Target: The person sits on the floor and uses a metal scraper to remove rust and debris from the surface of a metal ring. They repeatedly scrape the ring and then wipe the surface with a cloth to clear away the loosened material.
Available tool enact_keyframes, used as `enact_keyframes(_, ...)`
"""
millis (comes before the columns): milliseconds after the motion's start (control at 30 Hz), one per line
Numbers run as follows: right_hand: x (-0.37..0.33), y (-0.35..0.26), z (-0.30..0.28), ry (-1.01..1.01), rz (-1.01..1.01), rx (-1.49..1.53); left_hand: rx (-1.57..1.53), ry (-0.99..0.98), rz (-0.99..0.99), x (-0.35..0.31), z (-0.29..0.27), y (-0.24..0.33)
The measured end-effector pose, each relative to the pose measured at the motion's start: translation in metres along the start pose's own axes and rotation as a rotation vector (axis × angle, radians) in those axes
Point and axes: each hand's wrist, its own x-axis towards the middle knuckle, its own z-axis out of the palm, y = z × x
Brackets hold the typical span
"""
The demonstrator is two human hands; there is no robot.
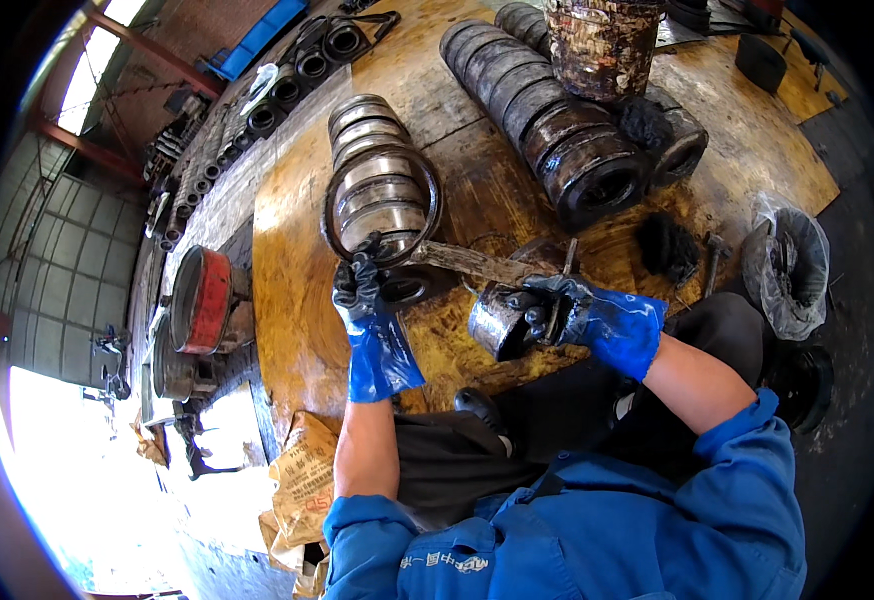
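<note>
My left hand (359, 295), in a black and blue rubber glove, is closed on the lower edge of a thin, dark metal ring (435, 190). The ring is held up in front of a row of shiny bearing rings (365, 125). In a matching glove, my right hand (557, 308) is closed round a flat, greasy wooden stick (477, 262), whose far end reaches close to the ring's lower edge. Right beside this hand lies a short oily metal cylinder (497, 325); whether the fingers touch it I cannot tell. Another dark ring (405, 288) sits behind the left glove.
A longer row of dark, oily rings (527, 100) lies farther back on the oil-stained table (292, 235). Behind it stands a grimy bucket (602, 45). To the right are black rags (667, 248) and a plastic-lined container (789, 265); red-banded round parts (205, 300) stand left.
</note>
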Motion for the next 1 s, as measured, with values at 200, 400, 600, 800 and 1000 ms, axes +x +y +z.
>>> enact_keyframes(200, -0.027, -0.004, 0.002, -0.079, -0.109, -0.147, -0.243, 0.115, -0.141, 0.016, -0.028, -0.028)
enact_keyframes(400, -0.063, -0.037, -0.002, -0.299, -0.363, -0.162, -0.443, 0.034, -0.265, 0.026, -0.049, -0.05)
enact_keyframes(600, -0.162, -0.114, 0.014, -0.204, -0.806, -0.169, -0.711, 0.139, -0.494, 0.031, -0.023, -0.028)
enact_keyframes(800, -0.283, -0.174, -0.109, 0.065, -1.116, -0.303, -0.19, 0.082, -0.646, -0.017, 0.019, 0.049)
enact_keyframes(1000, -0.384, -0.166, -0.338, 0.815, -1.256, -0.437, -0.318, -0.078, -0.384, -0.045, -0.013, 0.003)
